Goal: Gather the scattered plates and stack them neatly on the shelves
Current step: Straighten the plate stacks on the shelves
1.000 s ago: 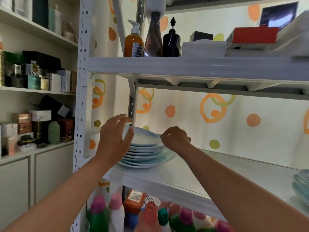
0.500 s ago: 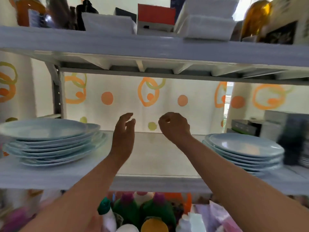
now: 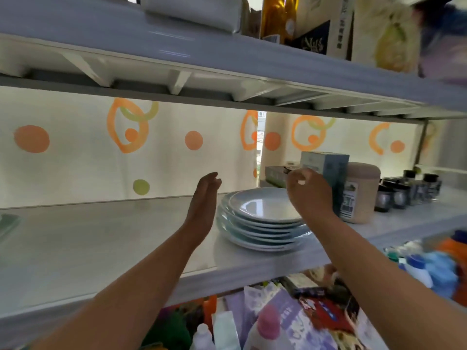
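Because the shelf [image 3: 101, 238] carries the stack of plates [image 3: 262, 221] close to its front edge, a careless nudge could slide it off. The left hand [image 3: 202, 210], flat and empty, and right hand [image 3: 309, 195], loosely curled, empty, flank it untouching.

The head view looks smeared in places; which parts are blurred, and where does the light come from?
Head view: the top-right boxes and lower-right bottles are motion-blurred; the plates and both hands, left, right, stay fairly sharp; daylight glows through the curtain.
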